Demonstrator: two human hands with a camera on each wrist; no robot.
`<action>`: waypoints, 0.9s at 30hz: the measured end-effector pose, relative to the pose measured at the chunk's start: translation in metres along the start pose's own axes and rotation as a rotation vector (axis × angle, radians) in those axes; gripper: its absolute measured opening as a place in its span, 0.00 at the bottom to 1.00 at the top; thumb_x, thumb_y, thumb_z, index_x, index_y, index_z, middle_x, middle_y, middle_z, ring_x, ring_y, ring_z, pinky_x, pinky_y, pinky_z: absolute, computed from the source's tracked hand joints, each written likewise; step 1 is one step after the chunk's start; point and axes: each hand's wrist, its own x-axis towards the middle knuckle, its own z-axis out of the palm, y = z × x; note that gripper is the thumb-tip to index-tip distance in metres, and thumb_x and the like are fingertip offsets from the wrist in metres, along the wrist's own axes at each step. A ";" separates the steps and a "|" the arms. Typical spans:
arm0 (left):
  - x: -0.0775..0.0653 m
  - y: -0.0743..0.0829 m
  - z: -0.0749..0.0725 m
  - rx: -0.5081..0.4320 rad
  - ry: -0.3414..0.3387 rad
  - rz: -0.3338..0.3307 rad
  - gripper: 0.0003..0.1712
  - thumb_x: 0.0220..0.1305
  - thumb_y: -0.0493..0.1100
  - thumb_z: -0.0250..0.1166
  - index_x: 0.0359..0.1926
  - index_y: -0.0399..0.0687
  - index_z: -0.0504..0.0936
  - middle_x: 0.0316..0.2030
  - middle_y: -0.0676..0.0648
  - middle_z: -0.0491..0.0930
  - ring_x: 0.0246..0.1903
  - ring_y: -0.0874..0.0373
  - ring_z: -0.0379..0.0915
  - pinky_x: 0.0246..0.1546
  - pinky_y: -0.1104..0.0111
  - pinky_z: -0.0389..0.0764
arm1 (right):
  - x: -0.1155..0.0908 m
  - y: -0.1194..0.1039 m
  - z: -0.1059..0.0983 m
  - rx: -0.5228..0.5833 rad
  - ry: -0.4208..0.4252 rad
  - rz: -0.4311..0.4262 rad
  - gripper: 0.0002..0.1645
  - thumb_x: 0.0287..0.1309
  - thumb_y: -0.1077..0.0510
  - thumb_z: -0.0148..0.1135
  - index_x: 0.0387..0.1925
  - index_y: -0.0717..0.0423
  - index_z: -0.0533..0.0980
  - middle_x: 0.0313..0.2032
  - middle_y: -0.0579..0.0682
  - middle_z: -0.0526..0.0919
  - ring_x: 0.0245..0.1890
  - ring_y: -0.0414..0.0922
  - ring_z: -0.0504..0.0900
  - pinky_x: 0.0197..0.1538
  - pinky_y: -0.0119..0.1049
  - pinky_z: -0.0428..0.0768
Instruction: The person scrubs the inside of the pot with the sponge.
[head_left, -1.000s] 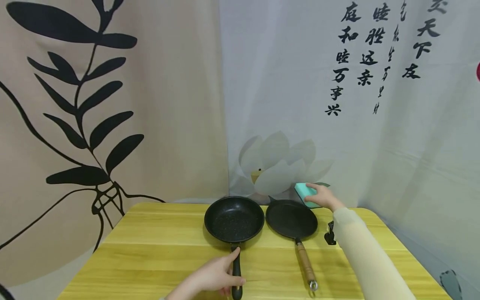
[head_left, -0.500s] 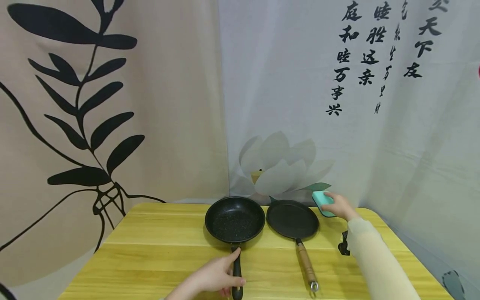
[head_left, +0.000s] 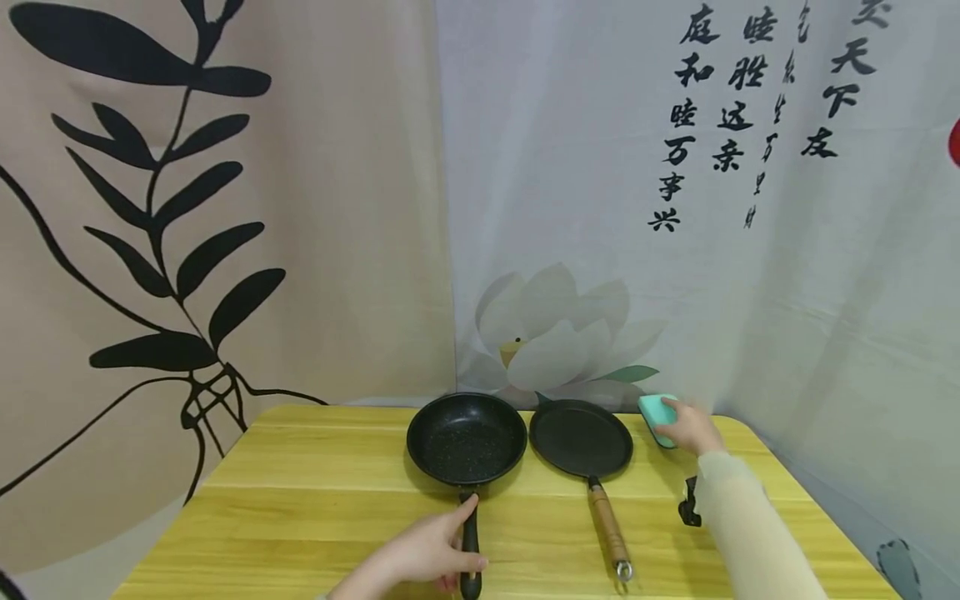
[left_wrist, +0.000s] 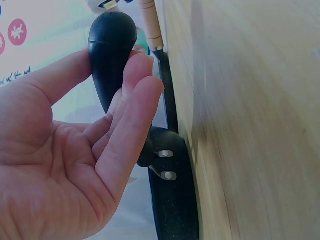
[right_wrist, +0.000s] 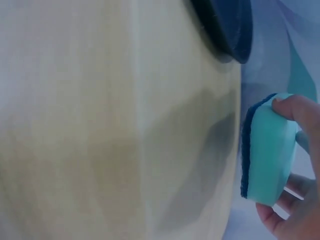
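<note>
A deep black frying pan [head_left: 467, 442] stands on the wooden table. My left hand [head_left: 427, 546] holds its black handle [head_left: 470, 537], thumb lying along it and fingers on the sides. In the left wrist view the rounded handle end [left_wrist: 113, 37] pokes up between thumb and fingers. At the far right, my right hand [head_left: 692, 428] pinches a turquoise sponge [head_left: 654, 412] between thumb and fingers. The right wrist view shows the sponge's dark scouring layer [right_wrist: 246, 150] facing the table, held off the surface with a shadow under it.
Right of the frying pan lies a flat black pan [head_left: 581, 439] with a wooden handle [head_left: 611, 525]. A printed curtain [head_left: 360, 208] hangs close behind the table's [head_left: 300, 492] far edge. A small black device [head_left: 689, 503] sits at my right wrist.
My right hand has carried the sponge from behind the flat pan to the right and down, nearer the table's right side. The left hand and both pans stay in place.
</note>
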 end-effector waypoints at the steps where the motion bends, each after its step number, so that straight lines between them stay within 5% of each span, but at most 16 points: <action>1: 0.000 0.000 0.000 0.000 0.001 0.000 0.50 0.60 0.45 0.70 0.73 0.31 0.51 0.16 0.44 0.78 0.15 0.51 0.77 0.17 0.57 0.81 | -0.001 0.001 0.002 -0.007 0.000 0.013 0.43 0.58 0.51 0.64 0.68 0.71 0.61 0.60 0.82 0.59 0.58 0.76 0.62 0.53 0.67 0.69; 27: -0.001 0.001 0.002 0.010 0.020 -0.012 0.50 0.60 0.45 0.70 0.74 0.33 0.52 0.16 0.44 0.77 0.14 0.53 0.75 0.17 0.57 0.81 | -0.008 0.007 0.020 -0.057 -0.089 0.065 0.41 0.57 0.50 0.61 0.67 0.68 0.63 0.58 0.81 0.61 0.55 0.77 0.65 0.50 0.69 0.70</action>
